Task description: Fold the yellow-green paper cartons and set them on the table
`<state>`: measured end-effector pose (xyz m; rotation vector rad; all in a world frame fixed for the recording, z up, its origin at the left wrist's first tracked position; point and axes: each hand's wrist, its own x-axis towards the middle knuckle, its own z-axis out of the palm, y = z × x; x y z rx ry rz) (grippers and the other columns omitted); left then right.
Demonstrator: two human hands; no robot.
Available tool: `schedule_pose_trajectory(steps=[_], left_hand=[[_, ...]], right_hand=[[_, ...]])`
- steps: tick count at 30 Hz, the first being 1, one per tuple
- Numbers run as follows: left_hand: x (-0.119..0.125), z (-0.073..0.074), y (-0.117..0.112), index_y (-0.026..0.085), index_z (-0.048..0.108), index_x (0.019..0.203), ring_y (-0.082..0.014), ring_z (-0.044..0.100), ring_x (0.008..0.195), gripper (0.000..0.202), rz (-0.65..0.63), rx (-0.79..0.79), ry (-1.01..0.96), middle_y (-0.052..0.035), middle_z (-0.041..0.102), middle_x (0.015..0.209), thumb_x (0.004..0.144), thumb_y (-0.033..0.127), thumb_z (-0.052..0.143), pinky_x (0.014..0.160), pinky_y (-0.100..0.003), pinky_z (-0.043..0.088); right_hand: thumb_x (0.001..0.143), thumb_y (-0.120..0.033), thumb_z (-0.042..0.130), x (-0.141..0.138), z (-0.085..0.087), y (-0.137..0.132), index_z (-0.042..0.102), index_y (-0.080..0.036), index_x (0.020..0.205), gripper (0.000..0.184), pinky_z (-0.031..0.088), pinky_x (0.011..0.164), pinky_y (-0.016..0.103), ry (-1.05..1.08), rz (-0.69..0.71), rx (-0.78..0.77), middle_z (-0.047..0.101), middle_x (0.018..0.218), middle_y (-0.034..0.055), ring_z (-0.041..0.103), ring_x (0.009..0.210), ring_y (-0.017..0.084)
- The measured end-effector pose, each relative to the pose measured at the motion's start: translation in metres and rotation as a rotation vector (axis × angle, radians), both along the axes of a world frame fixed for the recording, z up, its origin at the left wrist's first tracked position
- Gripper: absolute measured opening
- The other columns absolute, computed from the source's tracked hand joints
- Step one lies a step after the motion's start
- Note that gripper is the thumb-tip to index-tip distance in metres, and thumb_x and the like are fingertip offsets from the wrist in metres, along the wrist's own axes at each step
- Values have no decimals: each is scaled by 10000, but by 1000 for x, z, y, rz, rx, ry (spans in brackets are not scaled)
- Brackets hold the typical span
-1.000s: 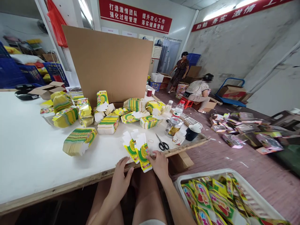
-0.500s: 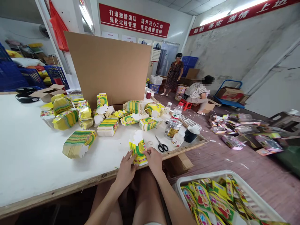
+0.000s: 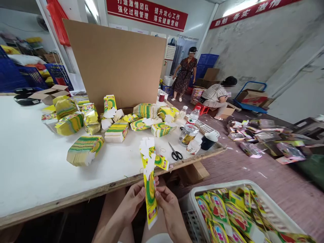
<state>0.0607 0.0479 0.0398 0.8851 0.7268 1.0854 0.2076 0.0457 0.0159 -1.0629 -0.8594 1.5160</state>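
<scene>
A flat yellow-and-green printed carton (image 3: pixel 151 199) with a white flap is held upright just off the front table edge. My left hand (image 3: pixel 133 197) pinches its left side between thumb and fingers. The right side is gripped by my right hand (image 3: pixel 167 204), thumb in front. Behind it, a few more flat cartons (image 3: pixel 162 162) lie on the white table, partly covered by the held one's white tip. Black-handled scissors (image 3: pixel 176 154) rest on the table to the right of these cartons.
Bundled carton stacks (image 3: pixel 86 148) line the table before a tall cardboard sheet (image 3: pixel 113 67). A jar (image 3: pixel 188 133), a bottle (image 3: pixel 193 115) and a dark cup (image 3: pixel 208 141) stand at the right. A white basket (image 3: pixel 194 193) of cartons sits lower right. Two people are farther back.
Both hands have drawn back from the tabletop toward my lap, lifting one carton off the small pile. The remaining cartons now lie fanned out. The standing person has shifted slightly.
</scene>
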Motion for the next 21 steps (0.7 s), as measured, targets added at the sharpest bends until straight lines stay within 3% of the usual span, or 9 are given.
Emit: schedule_pose_trajectory(steps=[6, 10, 15, 19, 21], left_hand=[[-7, 4, -13, 218, 739, 1100, -340, 648, 1107, 481, 75, -48, -62, -137, 744, 1138, 702, 484, 780, 965, -452, 490], [-6, -2, -14, 220, 746, 1059, -303, 690, 1013, 399, 165, -69, -87, -103, 783, 1009, 731, 446, 768, 893, -403, 528], [4, -11, -15, 194, 729, 1022, -278, 705, 951, 384, 212, -30, 24, -86, 782, 981, 775, 488, 708, 801, -345, 561], [4, -17, -18, 201, 604, 1187, -271, 701, 978, 461, 317, 33, 191, -101, 760, 1050, 800, 435, 696, 830, -349, 556], [1, -19, -20, 219, 494, 1280, -276, 704, 977, 548, 315, 59, 231, -104, 760, 1030, 805, 400, 699, 816, -356, 559]], right_hand=[[654, -483, 819, 0, 4, 0, 749, -193, 783, 325, 521, 717, 303, -94, 90, 33, 743, 789, 59, 662, 760, 219], [668, -508, 798, 2, 6, -3, 750, -179, 838, 374, 512, 710, 311, -137, 167, 80, 749, 817, 76, 657, 750, 222], [740, -504, 729, 0, -1, -14, 648, -175, 674, 345, 446, 562, 245, -290, 44, 82, 626, 622, 4, 542, 582, 151], [782, -490, 687, 1, -6, -17, 607, -192, 676, 327, 438, 545, 234, -467, -22, 138, 584, 615, -10, 525, 575, 151], [799, -456, 684, 3, -5, -17, 643, -202, 813, 258, 482, 612, 248, -490, 21, 183, 647, 727, 16, 587, 650, 177]])
